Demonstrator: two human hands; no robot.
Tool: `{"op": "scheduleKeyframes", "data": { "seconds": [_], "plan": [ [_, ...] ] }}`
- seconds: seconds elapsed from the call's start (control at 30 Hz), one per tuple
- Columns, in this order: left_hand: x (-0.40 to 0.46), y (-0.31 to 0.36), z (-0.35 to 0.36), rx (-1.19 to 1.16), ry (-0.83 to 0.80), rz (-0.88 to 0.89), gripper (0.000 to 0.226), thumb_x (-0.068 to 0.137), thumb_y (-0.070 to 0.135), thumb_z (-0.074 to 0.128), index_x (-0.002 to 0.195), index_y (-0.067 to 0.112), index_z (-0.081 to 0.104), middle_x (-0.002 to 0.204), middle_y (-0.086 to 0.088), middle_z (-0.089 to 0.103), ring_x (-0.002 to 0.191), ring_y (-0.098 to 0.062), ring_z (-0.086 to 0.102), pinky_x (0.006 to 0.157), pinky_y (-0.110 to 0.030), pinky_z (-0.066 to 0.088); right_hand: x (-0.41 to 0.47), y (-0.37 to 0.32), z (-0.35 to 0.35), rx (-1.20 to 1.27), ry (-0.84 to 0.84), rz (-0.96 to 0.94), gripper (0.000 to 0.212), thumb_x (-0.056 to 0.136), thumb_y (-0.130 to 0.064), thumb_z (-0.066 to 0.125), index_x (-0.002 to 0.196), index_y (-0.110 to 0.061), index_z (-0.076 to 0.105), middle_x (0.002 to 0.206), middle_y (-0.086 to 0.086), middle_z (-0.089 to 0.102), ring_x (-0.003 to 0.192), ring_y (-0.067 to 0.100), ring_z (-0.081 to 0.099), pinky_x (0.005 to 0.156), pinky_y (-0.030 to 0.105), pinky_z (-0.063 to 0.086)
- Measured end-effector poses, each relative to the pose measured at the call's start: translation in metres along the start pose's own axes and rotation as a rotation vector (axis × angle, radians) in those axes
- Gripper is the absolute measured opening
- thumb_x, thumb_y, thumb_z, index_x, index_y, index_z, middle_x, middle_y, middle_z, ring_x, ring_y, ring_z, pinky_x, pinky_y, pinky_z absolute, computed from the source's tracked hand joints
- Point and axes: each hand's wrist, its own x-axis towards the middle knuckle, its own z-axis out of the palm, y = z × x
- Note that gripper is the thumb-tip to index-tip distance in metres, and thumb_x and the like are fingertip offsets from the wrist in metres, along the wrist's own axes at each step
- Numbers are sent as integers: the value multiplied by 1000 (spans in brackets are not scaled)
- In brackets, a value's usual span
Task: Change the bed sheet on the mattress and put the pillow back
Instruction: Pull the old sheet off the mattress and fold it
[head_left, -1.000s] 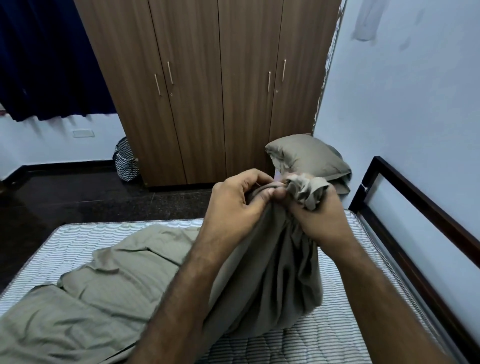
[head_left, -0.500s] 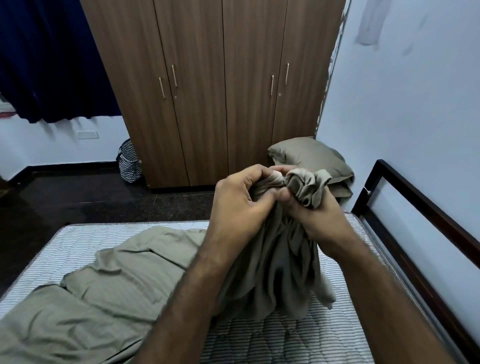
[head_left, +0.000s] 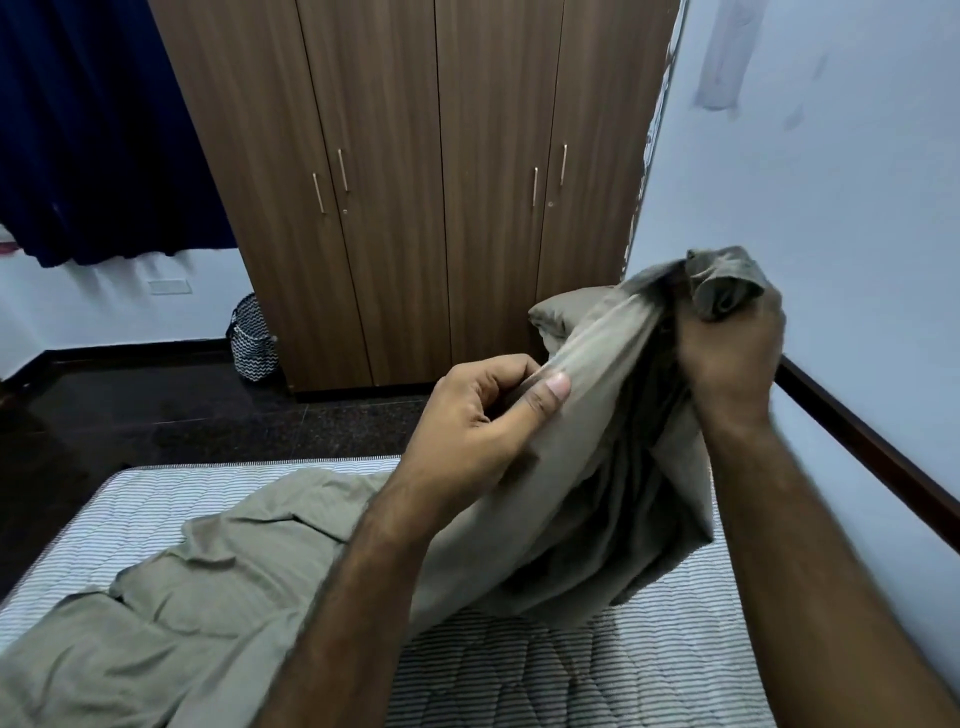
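Head view: both hands grip the olive bed sheet (head_left: 571, 467) above the striped mattress (head_left: 597, 675), left hand (head_left: 483, 415) pinching low, right hand (head_left: 727, 353) clutching higher.

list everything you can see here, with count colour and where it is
sheet: 1, olive-grey, crumpled on the mattress, one end lifted
mattress: 1, white with dark stripes, foreground
pillow: 1, olive-grey, far right corner, partly hidden by the sheet
bed frame: 1, dark wood, along the right wall
wardrobe: 1, brown wood, four doors, centre back
basket: 1, black and white zigzag, on the floor left of the wardrobe
curtain: 1, dark blue, upper left
left hand: pinches the sheet
right hand: grips the bunched end, raised
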Motion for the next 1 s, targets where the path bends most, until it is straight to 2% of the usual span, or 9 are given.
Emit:
{"op": "scheduleKeyframes", "data": {
  "seconds": [0.13, 0.23, 0.3, 0.4, 0.53, 0.63, 0.83, 0.93, 1.0],
  "plan": [
    [3, 4, 1, 76, 72, -11, 10, 90, 13, 74, 84, 14, 65, 76, 2, 66, 72, -11, 59, 65, -33, 49, -18, -8, 4, 238, -467, -134, 22, 86, -15, 71, 88, -34, 61, 91, -11, 69, 93, 18, 68, 87, 44, 54],
    [2, -2, 6, 533, 362, 139, 16, 81, 7, 68, 89, 21, 65, 84, 9, 65, 83, -15, 64, 69, -40, 53, -40, -17, 3, 330, -706, -68, 33, 86, 7, 68, 90, -26, 65, 87, -15, 72, 88, 2, 68, 83, 24, 52],
    [-1, 1, 10, 672, 555, 195, 14, 81, 9, 69, 91, 18, 64, 86, 9, 62, 83, -19, 60, 69, -41, 50, -54, -19, 3, 418, -807, -5, 19, 86, 6, 70, 92, -12, 65, 86, -9, 69, 87, 4, 65, 81, 22, 50],
    [1, -5, 6, 765, 656, 199, 22, 80, 12, 76, 96, 18, 61, 92, 7, 58, 88, -18, 53, 75, -39, 49, -66, -20, 1, 593, -770, 174, 14, 86, -11, 76, 98, -12, 68, 98, 11, 71, 96, 17, 69, 88, 32, 54],
    [2, -17, -8, 407, 319, -76, 34, 68, 45, 89, 84, 32, 62, 87, 13, 63, 88, -9, 59, 74, -27, 49, -63, -10, 2, 591, -525, 333, 10, 87, -17, 79, 91, -25, 74, 97, -1, 77, 101, 17, 72, 96, 42, 54],
    [-2, -21, -12, 158, 213, -225, 38, 74, 60, 76, 80, 23, 71, 76, 2, 71, 70, -5, 61, 66, -29, 49, -55, -3, 3, 530, -355, 377, 10, 84, -29, 83, 90, -29, 75, 99, -5, 77, 104, 14, 72, 102, 44, 53],
    [-11, -25, -25, 55, 95, -368, 25, 95, 31, 71, 80, 11, 72, 76, -14, 70, 69, -12, 61, 65, -27, 48, -46, 7, 8, 363, -232, 354, 26, 84, -42, 80, 100, -23, 72, 106, -3, 75, 108, 13, 69, 103, 41, 52],
    [-12, -20, -29, -270, 146, -256, 21, 98, 16, 62, 83, 1, 64, 65, -1, 58, 60, -7, 47, 56, -18, 38, -42, 13, 7, 353, -258, 325, 14, 87, -35, 79, 94, -27, 70, 100, -9, 73, 105, 10, 68, 99, 35, 52],
    [-10, -18, -29, -159, 259, -93, 20, 100, 14, 60, 83, 4, 62, 66, 3, 55, 61, -5, 45, 55, -18, 37, -43, 14, 7, 330, -366, 281, 11, 88, -29, 79, 85, -29, 69, 88, -19, 73, 94, 0, 69, 88, 26, 51]
  ]
}}
